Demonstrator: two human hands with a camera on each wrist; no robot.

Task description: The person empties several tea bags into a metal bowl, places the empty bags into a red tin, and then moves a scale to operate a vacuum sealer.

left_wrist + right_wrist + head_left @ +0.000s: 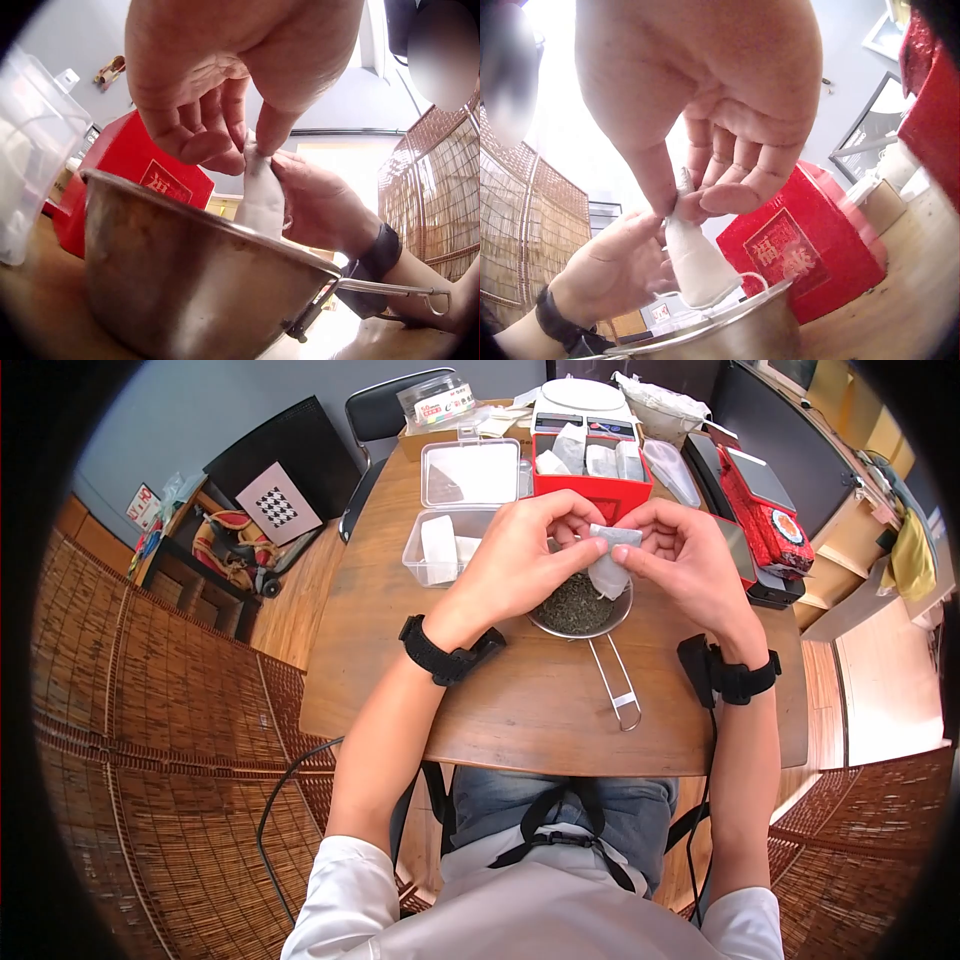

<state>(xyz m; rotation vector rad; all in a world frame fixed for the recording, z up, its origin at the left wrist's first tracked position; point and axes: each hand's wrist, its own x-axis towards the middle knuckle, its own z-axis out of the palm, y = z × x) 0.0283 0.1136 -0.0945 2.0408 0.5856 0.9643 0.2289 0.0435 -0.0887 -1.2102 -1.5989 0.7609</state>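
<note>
Both hands meet over a metal pot [187,277] with a folding wire handle. Thumb and fingers of my left hand [530,550] pinch the upper edge of a white tea bag [608,572], and my right hand [690,555] pinches the same edge from the other side. Down at the rim hangs the bag's lower end, with a thin string [754,277] looping off it. Dark dried tea leaves [575,608] fill the pot's bottom in the head view.
Behind the pot stands a red box [590,488] of white bags, with a kitchen scale [585,405] farther back. An open clear plastic container [430,572] holding white bags lies left. Red packaging [765,515] sits at the right edge of the wooden table [500,710].
</note>
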